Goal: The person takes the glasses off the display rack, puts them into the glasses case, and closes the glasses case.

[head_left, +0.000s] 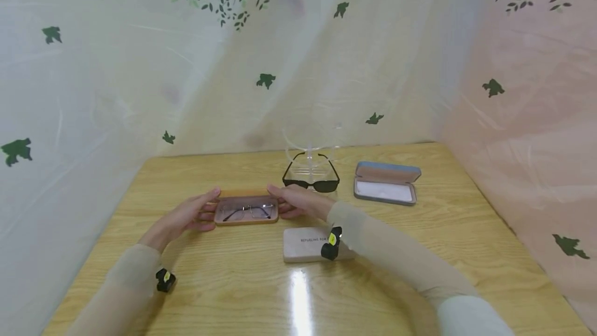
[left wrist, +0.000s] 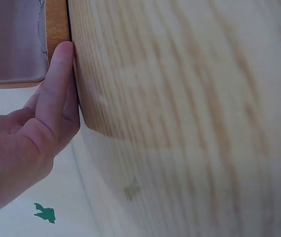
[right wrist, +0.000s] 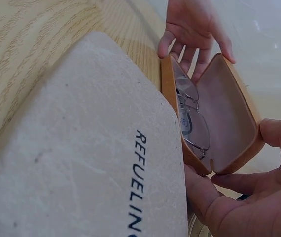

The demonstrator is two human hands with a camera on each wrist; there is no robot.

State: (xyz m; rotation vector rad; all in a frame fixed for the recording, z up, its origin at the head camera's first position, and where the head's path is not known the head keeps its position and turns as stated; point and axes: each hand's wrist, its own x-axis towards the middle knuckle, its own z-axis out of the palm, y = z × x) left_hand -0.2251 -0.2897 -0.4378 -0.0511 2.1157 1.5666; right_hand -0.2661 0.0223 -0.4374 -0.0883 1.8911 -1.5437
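An orange-brown glasses case with a pinkish lining stands with its lid raised at the left middle of the table. Inside lies a pair of thin-rimmed eyeglasses, one dark temple showing. My left hand holds the case's left end, thumb at the lid's edge and fingers against the side. At the other end, my right hand holds the case, its thumb on the lid and its other fingers low by the hinge. In the right wrist view both the left hand and right hand frame the case.
A closed pale case with printed lettering lies under my right forearm. Behind my right hand, black sunglasses rest at a clear display stand. An open blue-grey case holding a white cloth stands back right.
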